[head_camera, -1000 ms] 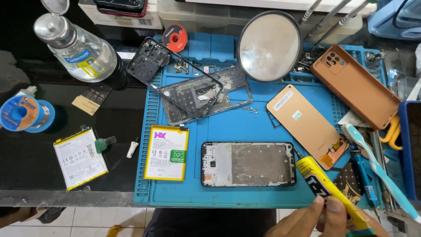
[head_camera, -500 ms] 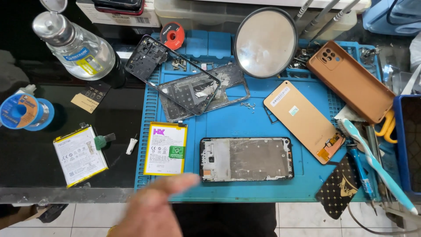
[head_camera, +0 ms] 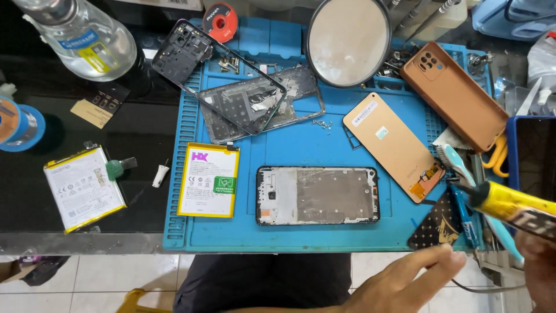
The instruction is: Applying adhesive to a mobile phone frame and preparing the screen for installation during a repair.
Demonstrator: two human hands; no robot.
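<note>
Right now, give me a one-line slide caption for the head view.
Right hand holds a yellow glue tube near the blue repair mat, where a bare phone frame lies; left hand hovers empty.

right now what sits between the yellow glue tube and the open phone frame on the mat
In the head view, between the glue tube and the phone frame: bare blue mat and the tan screen panel's flex corner.

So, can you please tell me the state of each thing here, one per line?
Phone frame: opened, flat on the blue mat.
Yellow glue tube: held in right hand.
Left hand: open, holds nothing.
Yellow-edged battery: loose on mat.
Round mirror: tilted upward.
</note>
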